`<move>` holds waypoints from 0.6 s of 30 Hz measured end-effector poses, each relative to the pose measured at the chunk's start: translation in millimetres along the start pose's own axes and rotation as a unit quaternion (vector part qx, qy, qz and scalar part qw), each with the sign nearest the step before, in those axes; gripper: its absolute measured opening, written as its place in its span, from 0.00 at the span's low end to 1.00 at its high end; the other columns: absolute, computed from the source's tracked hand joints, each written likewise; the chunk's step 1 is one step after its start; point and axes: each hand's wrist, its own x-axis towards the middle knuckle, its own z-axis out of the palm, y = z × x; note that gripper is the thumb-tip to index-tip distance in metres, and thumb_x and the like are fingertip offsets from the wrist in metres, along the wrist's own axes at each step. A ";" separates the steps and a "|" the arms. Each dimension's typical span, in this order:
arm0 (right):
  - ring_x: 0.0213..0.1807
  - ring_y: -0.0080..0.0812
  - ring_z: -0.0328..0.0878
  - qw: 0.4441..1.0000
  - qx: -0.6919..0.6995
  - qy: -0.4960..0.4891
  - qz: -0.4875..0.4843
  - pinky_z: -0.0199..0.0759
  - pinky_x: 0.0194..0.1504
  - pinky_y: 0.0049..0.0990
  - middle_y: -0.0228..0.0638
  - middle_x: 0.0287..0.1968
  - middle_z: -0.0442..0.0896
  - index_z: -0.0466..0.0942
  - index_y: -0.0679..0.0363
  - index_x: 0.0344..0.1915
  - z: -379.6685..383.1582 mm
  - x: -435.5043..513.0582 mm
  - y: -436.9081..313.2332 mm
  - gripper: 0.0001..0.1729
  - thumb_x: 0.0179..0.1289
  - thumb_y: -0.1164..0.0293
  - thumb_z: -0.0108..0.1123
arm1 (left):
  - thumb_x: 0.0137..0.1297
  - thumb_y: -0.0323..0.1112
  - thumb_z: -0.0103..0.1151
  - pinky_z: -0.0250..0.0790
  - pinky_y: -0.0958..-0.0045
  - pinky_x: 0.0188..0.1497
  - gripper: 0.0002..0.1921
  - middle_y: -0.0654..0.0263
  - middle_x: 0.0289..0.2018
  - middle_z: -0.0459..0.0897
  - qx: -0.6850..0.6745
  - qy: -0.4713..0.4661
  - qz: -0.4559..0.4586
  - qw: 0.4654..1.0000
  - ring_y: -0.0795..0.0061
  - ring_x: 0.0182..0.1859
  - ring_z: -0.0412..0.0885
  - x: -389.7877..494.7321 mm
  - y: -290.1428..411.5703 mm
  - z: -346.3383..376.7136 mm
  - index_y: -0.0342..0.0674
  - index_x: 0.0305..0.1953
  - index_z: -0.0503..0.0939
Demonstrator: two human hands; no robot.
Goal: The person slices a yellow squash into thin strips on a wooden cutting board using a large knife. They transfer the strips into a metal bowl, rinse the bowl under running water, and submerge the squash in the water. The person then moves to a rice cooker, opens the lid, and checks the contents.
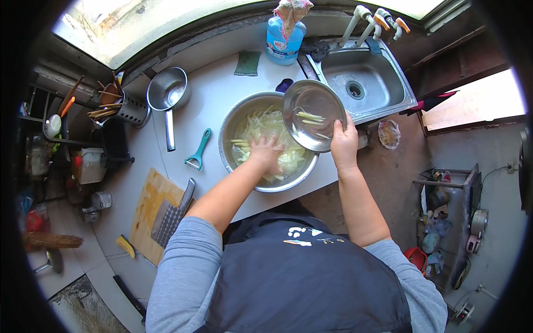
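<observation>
A wide stainless steel basin [225, 143] stands on the white counter, holding water and many pale cut vegetable strips [266, 120]. My left hand [266, 154] reaches down into it with fingers spread, touching the strips. In my right hand [344, 143] is a shallow round steel dish [310, 93], gripped by its right rim. That dish is tilted above the basin's right side, and a few strips [311, 116] cling to its inner surface. What lies under my left palm is hidden.
On the left are a saucepan [168, 89], a green peeler [200, 150], and a cleaver [173, 216] on a wooden cutting board [154, 200]. A steel sink [379, 79] and a blue jug [285, 43] stand behind. A utensil holder [133, 108] is at far left.
</observation>
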 end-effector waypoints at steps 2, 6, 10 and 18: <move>0.56 0.38 0.77 0.999 -0.017 -0.009 -0.033 0.66 0.58 0.29 0.48 0.53 0.80 0.69 0.64 0.61 3.3 0.8 4.5 0.22 0.69 0.79 0.44 | 0.46 0.57 0.68 0.45 0.34 0.68 0.46 0.51 0.69 0.57 -0.056 0.025 -0.044 0.997 0.39 0.71 0.54 -2.2 0.0 -1.3 0.56 0.69 0.60; 0.57 0.43 0.77 0.992 -0.049 -0.077 -0.085 0.66 0.58 0.31 0.50 0.55 0.79 0.70 0.62 0.61 30.0 -1.8 -6.5 0.22 0.68 0.80 0.43 | 0.45 0.51 0.73 0.55 0.45 0.67 0.49 0.47 0.66 0.60 -0.224 0.021 -0.137 0.965 0.41 0.69 0.57 7.9 -12.4 16.2 0.52 0.69 0.59; 0.55 0.44 0.77 0.993 -0.046 -0.100 -0.047 0.67 0.56 0.32 0.49 0.51 0.80 0.72 0.63 0.58 54.6 1.3 18.9 0.20 0.68 0.80 0.42 | 0.46 0.49 0.74 0.61 0.57 0.66 0.48 0.39 0.63 0.62 -0.348 0.076 -0.152 0.922 0.42 0.64 0.64 -18.8 -16.7 5.4 0.38 0.67 0.61; 0.41 0.40 0.81 0.971 0.033 -0.142 0.190 0.71 0.48 0.32 0.47 0.40 0.84 0.78 0.63 0.49 93.6 4.2 65.3 0.14 0.67 0.74 0.49 | 0.59 0.43 0.63 0.61 0.60 0.65 0.37 0.35 0.58 0.68 -0.400 0.216 -0.253 0.854 0.44 0.62 0.68 -32.2 -31.1 2.4 0.24 0.63 0.61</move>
